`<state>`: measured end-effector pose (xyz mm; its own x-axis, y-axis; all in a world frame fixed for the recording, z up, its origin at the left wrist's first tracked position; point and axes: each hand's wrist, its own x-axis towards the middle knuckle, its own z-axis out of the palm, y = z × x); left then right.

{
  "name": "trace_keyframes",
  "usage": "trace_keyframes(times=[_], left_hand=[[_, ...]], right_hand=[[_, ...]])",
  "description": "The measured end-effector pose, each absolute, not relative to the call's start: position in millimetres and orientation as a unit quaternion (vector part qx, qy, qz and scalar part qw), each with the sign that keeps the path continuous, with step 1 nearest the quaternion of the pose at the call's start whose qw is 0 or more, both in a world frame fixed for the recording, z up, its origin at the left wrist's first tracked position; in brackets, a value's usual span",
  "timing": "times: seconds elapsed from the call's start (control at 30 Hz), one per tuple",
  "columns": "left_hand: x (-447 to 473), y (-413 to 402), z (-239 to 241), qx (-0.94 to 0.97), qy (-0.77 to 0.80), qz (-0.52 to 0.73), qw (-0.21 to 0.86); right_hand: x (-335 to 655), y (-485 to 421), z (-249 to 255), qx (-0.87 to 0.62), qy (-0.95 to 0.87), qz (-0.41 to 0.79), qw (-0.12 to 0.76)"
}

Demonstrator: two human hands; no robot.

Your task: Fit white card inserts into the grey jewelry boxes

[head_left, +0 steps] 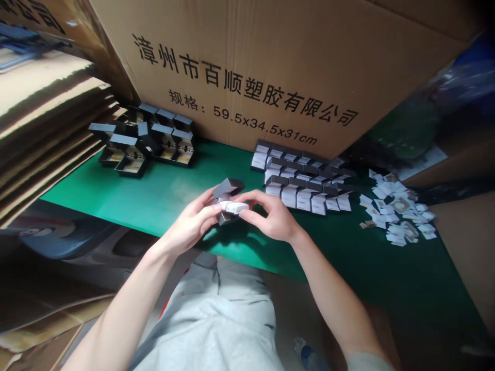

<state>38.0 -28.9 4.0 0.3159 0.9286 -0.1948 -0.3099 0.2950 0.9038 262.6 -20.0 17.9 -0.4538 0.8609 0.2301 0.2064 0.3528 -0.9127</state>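
My left hand [198, 220] is closed around a small black hinged box [229, 186], its lid tilted up. Between the thumb and fingers of my right hand [274, 215] is a white padded insert [235, 207], held at the mouth of the box. Both hands are above the near edge of the green table. The inside of the box is mostly hidden behind the insert and my fingers.
Opened black boxes without white inserts [131, 161] stand at the back left. Rows of boxes with white linings [303, 198] are at the right, beside a loose pile of white inserts [400, 206]. A large carton [240, 46] walls off the back; stacked cardboard [46, 118] borders the left.
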Motion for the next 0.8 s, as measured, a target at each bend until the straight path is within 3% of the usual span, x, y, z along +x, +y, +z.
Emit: trace_keyframes(times=[0.8], left_hand=[[35.6,-29.0,3.5,0.381,0.395,0.454,0.702]], right_hand=[[260.1,-16.1,14.0,-0.376,-0.725,0.454,0.356]])
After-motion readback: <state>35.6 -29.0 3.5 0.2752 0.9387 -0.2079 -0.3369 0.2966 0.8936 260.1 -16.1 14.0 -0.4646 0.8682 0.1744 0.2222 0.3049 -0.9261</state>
